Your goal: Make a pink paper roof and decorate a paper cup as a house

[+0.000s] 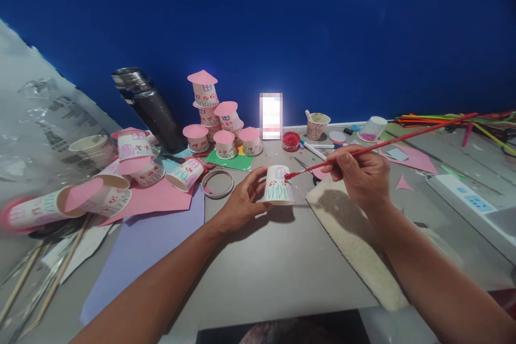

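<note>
My left hand (244, 200) is closed around the side of an upside-down paper cup (278, 187), held just above the table. The cup bears a purple window, red dots and green grass strokes. In my right hand (358, 174) is a long red paintbrush (387, 145), pinched near its bristle end. Its red tip touches the cup's side beside the window drawing. Behind the cup stands an open jar of red paint (291, 141). Several decorated cups with pink cone roofs (202, 77) are stacked at the back, left of a blurred bright screen (271, 116).
A dark thermos (151, 110) leans at the back left. More decorated cups (147, 172) lie on pink paper (169, 203) at left, above purple paper (153, 247). A cream cloth (358, 247) lies below my right hand. A white power strip (471, 207) sits at right.
</note>
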`<state>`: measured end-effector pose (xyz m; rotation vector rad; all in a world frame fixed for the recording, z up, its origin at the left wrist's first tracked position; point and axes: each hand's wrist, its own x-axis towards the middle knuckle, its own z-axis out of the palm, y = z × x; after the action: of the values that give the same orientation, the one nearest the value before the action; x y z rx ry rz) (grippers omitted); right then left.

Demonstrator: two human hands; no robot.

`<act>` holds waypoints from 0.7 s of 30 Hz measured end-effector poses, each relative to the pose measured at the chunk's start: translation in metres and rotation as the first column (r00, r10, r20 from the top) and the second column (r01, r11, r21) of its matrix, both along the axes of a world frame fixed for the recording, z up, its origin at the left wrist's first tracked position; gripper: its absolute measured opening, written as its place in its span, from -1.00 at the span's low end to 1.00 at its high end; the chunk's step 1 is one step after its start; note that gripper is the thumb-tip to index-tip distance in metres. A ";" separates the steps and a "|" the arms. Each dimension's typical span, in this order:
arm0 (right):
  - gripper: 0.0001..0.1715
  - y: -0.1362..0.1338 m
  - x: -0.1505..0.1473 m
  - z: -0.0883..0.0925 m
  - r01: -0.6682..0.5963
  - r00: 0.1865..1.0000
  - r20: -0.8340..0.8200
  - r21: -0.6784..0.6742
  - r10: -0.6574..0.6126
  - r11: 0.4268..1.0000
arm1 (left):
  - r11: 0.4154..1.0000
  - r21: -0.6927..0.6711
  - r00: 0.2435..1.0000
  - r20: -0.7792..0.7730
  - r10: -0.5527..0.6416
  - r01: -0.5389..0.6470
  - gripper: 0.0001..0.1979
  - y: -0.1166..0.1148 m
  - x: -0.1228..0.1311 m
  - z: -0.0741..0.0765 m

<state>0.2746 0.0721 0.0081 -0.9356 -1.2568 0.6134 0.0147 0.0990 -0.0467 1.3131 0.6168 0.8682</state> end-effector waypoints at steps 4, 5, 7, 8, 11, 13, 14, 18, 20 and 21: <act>-0.60 0.000 0.000 -0.002 -0.011 0.999 0.047 -0.007 0.011 1.000 | 1.000 -0.019 1.000 0.002 0.006 -0.006 -0.21 0.000 0.000 -0.001; -0.60 -0.001 0.000 -0.002 -0.012 0.998 0.063 -0.008 0.013 1.000 | 1.000 -0.023 1.000 -0.003 0.010 -0.010 -0.21 0.000 0.000 -0.001; -0.60 -0.001 0.001 -0.001 -0.002 0.997 0.073 -0.006 0.003 1.000 | 1.000 -0.028 1.000 -0.008 0.008 -0.008 -0.22 0.000 0.000 0.000; -0.60 -0.001 0.001 -0.001 0.009 0.998 0.067 -0.003 -0.009 1.000 | 1.000 -0.030 1.000 -0.004 0.004 -0.004 -0.22 0.000 0.000 0.000; -0.59 -0.001 0.002 0.002 0.041 0.998 0.039 0.015 -0.041 0.999 | 0.999 -0.032 1.000 0.018 -0.001 0.002 -0.21 0.000 0.000 -0.001; -0.59 0.000 0.003 0.002 0.045 0.998 0.036 0.022 -0.046 0.999 | 0.999 -0.039 0.999 0.031 0.009 -0.008 -0.21 0.001 0.000 -0.002; -0.60 0.000 0.004 0.002 0.039 0.998 0.038 0.022 -0.040 0.999 | 0.999 -0.046 0.999 0.036 0.015 -0.013 -0.20 0.001 0.000 -0.002; -0.62 0.000 0.003 0.000 0.002 0.998 0.061 0.002 -0.002 1.000 | 0.998 -0.059 0.999 0.039 0.018 -0.016 -0.19 0.002 0.000 -0.003; -0.62 0.000 0.003 -0.001 -0.003 0.998 0.061 0.001 0.003 1.000 | 0.998 -0.059 0.999 0.040 0.008 -0.006 -0.19 0.003 0.000 -0.004; -0.62 0.000 0.002 -0.001 -0.001 0.998 0.055 0.003 0.001 1.000 | 0.998 -0.060 0.999 0.042 0.006 -0.004 -0.20 0.003 0.000 -0.004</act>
<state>0.2769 0.0717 0.0075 -0.9550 -1.3072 0.5903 0.0149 0.1017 -0.0503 1.2372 0.6090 0.8727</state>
